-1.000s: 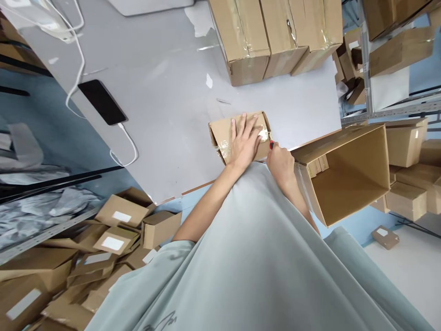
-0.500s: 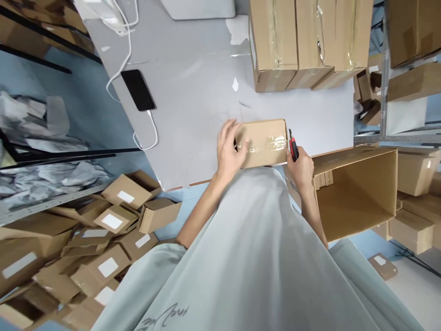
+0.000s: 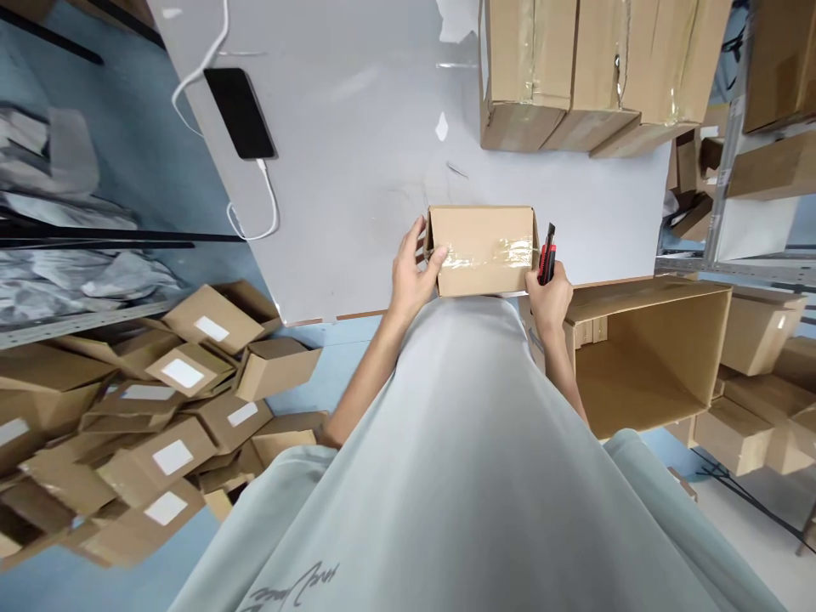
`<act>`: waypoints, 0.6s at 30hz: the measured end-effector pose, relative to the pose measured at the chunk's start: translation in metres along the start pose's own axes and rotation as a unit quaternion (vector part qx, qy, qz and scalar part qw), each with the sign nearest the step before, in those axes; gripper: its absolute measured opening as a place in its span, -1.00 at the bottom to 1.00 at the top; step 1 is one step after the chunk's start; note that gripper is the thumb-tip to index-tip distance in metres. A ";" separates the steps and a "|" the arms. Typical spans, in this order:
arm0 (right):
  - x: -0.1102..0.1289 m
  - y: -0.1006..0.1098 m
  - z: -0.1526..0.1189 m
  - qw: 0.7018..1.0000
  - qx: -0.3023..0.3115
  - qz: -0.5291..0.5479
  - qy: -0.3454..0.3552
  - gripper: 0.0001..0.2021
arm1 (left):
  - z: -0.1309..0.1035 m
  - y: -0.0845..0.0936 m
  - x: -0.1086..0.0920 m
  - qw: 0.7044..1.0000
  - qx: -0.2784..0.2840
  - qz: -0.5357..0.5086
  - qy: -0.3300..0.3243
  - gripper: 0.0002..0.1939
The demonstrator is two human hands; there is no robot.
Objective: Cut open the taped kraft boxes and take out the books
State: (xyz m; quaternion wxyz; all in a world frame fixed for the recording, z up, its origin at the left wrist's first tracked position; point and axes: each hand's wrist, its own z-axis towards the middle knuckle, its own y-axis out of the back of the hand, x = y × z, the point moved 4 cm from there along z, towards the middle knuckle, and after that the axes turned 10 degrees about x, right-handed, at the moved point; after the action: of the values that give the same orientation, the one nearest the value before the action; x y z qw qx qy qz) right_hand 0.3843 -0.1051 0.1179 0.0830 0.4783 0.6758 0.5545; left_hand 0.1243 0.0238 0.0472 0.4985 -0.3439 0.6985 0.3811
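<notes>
A small cardboard box [image 3: 478, 234] with shiny clear tape across it sits at the near edge of the grey table, close to my body. My left hand [image 3: 411, 276] grips its left end, thumb on the top face and fingers at the side. At the right end, my right hand [image 3: 549, 296] is closed around a red and black box cutter [image 3: 546, 259], its tip pointing away from me. The fingers of that hand are against the box's right end.
Large taped boxes [image 3: 535, 72] stand at the table's back right. A phone [image 3: 240, 113] with a white cable lies left on the table [image 3: 344, 170]. An open carton [image 3: 650, 365] is at the lower right. Many boxes [image 3: 184, 370] are piled at the lower left.
My left hand has shifted from over the box's left end to its side, uncovering more of the top. The box looks straighter, and the view has moved a little.
</notes>
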 end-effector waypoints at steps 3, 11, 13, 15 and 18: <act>-0.004 0.000 0.003 1.000 -0.004 0.014 0.023 -0.78 | -0.009 0.001 -0.003 0.999 -0.034 -0.007 0.024 -0.12; -0.086 0.040 0.052 0.996 -0.051 0.064 -0.024 -0.80 | 0.007 -0.015 0.044 0.986 -0.017 -0.051 0.159 -0.27; -0.107 0.047 0.067 0.997 -0.032 0.071 -0.018 -0.82 | 0.019 -0.027 0.057 0.975 0.001 -0.047 0.219 -0.41; -0.122 0.053 0.078 0.997 -0.022 0.069 -0.012 -0.84 | 0.030 -0.043 0.059 0.965 0.032 -0.091 0.243 -0.55; -0.137 0.057 0.090 0.998 -0.013 0.063 -0.022 -0.87 | 0.037 -0.064 0.049 0.953 0.048 -0.168 0.248 -0.71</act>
State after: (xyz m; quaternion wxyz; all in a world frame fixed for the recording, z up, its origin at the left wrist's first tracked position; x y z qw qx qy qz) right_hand 0.5458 -0.1501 0.0742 0.0685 0.5310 0.6353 0.5566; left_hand 0.1825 0.0214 -0.0199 0.3827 -0.5153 0.7498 0.1608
